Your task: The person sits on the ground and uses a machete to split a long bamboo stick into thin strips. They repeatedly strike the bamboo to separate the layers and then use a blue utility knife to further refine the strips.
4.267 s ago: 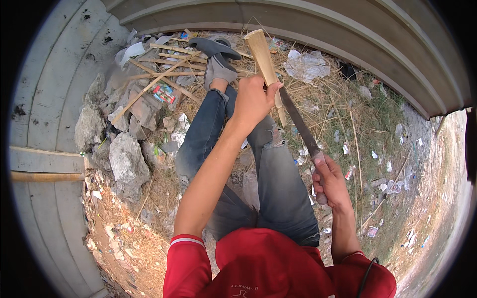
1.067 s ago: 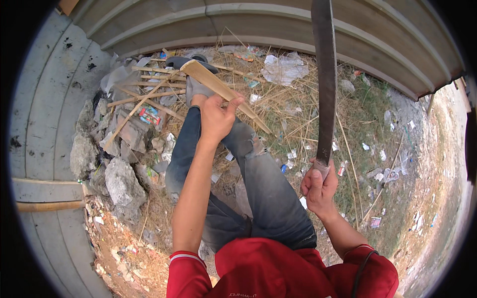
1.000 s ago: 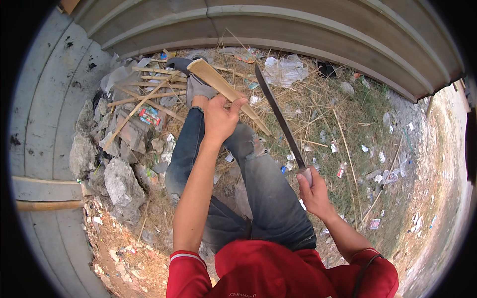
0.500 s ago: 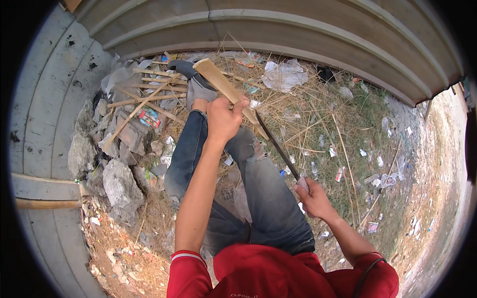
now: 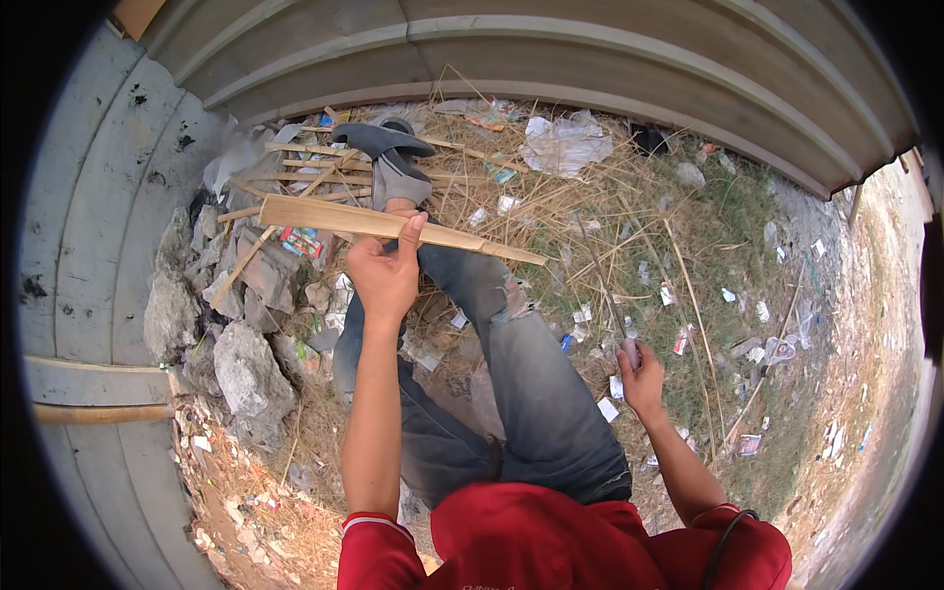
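Note:
My left hand (image 5: pixel 383 280) is closed on a flat, pale wooden slat that looks like split bamboo (image 5: pixel 315 213), thumb on top and fingers beneath. The slat lies nearly crosswise above my knees, its broad end to the left and its tapered end to the right. My right hand (image 5: pixel 644 385) grips the pale handle of a long knife (image 5: pixel 629 354) out beside my right leg. Its thin blade points away from me over the grass, apart from the slat, and is hard to see against the straw.
Several wooden strips (image 5: pixel 320 162) lie on the ground around my shoe (image 5: pixel 393 143). Rough stones (image 5: pixel 246 369) are piled at the left beside a grey panel wall (image 5: pixel 93 246). Corrugated sheeting (image 5: pixel 610 59) stands ahead. Dry grass, litter and a white plastic sheet (image 5: pixel 568 146) spread across the ground.
The slat has swung from pointing away from me to lying crosswise, as my left hand moved left and nearer. The knife has come away from it, its blade now pointing more straight ahead.

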